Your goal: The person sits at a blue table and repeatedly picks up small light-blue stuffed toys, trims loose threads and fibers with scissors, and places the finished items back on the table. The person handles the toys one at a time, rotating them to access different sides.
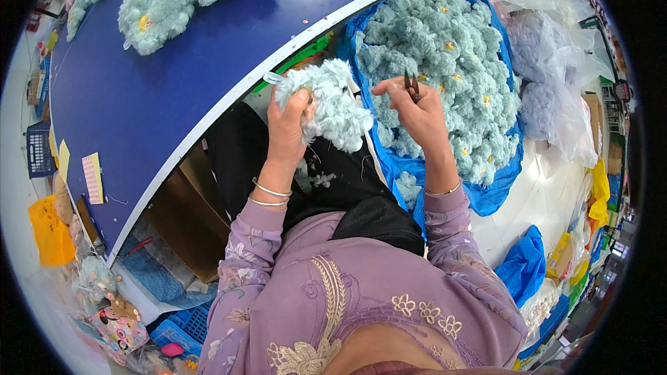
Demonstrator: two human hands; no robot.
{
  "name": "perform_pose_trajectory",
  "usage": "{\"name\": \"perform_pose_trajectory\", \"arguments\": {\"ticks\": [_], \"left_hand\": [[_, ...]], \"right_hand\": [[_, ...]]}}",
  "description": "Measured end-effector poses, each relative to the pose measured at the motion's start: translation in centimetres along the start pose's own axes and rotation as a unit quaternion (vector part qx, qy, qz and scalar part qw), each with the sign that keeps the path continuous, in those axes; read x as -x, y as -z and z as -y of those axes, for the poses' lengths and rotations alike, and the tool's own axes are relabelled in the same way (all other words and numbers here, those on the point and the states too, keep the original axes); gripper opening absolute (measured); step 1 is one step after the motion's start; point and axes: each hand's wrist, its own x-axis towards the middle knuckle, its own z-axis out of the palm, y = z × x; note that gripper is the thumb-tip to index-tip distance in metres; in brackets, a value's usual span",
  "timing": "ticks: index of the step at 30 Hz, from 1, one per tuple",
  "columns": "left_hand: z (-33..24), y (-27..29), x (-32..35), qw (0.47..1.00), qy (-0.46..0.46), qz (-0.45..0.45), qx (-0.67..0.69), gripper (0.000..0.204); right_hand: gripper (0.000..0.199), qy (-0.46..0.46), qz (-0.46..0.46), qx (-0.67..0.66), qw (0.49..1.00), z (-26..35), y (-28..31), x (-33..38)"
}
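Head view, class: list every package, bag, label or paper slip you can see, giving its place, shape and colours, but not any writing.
Large blue plastic bag: right of the hands, open, heaped with pale blue plush pieces.
Clear plastic bags: far right, crumpled, translucent white.
Small blue bag: lower right floor, crumpled.
Pale printed paper slip: left end of the dark blue table, rectangular.
Yellow sticky note: beside that slip, small.
Orange-yellow bag: far left, below the table edge.

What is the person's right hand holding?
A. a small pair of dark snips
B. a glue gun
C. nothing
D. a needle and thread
A: the right hand pinches small dark snips, while the left hand grips a fluffy pale blue plush piece.
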Motion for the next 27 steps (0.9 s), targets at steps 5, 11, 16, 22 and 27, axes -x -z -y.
{"name": "perform_pose_trajectory", "arguments": {"ticks": [5, 11, 16, 22, 27], "left_hand": [[0.0, -0.3, 0.0, 0.999, -0.007, -0.023, -0.025, 0.041], [0.4, -0.4, 0.3, 1.0, 0.016, -0.01, 0.024, 0.044], [-0.5, 1.4, -0.2, 0.999, 0.044, 0.008, -0.003, 0.039], [-0.3, 1.5, -0.1, 0.998, 0.065, -0.004, -0.017, 0.031], [-0.7, 2.4, 0.1, 0.997, 0.07, -0.017, -0.042, 0.026]], "right_hand": [[0.029, 0.101, 0.113, 0.066, 0.986, 1.3, -2.9, 1.6], [0.019, 0.057, -0.026, -0.114, 0.991, -0.1, -2.9, 0.2], [0.037, 0.314, -0.026, -0.523, 0.792, 3.2, 3.4, -2.7], [0.024, 0.16, -0.098, -0.15, 0.971, 4.2, 1.3, -10.5], [0.027, 0.321, -0.286, 0.113, 0.896, 4.3, 1.4, -25.2]]}}
